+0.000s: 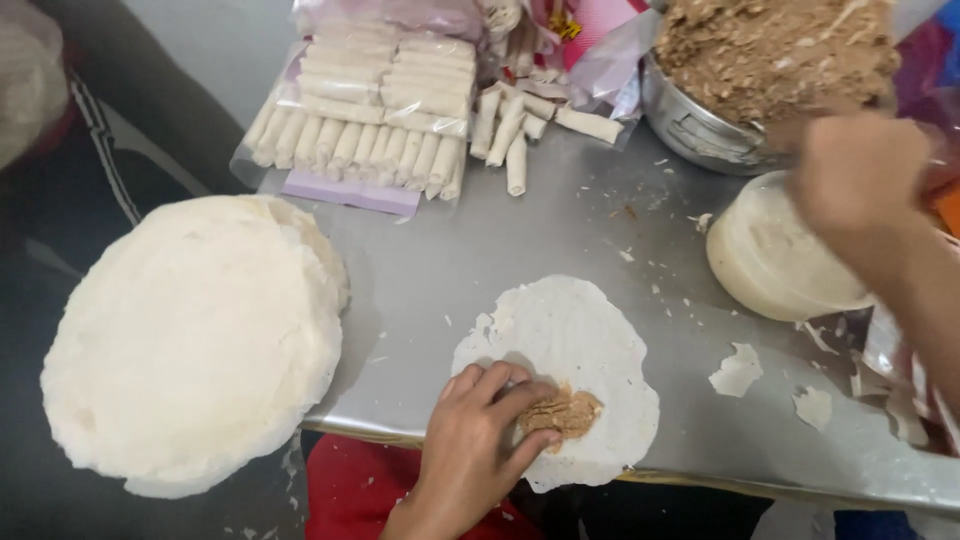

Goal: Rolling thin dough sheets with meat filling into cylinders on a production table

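A thin round white wrapper (570, 340) lies flat on the steel table (430, 270), close to its near edge. A small lump of brown filling (565, 412) sits on the wrapper's near part. My left hand (475, 445) rests on the wrapper with its fingertips pressing the filling. My right hand (860, 175) is blurred, raised at the right, just below a metal bowl (690, 130) heaped with the same brown filling (775, 50) and above a white round tub (775, 255). Whether it holds anything I cannot tell.
A big stack of round white wrappers (195, 340) overhangs the table's left edge. Finished rolls lie in rows on and under clear plastic (370, 110) at the back, with loose rolls (525, 125) beside them. Torn wrapper scraps (738, 370) lie at the right.
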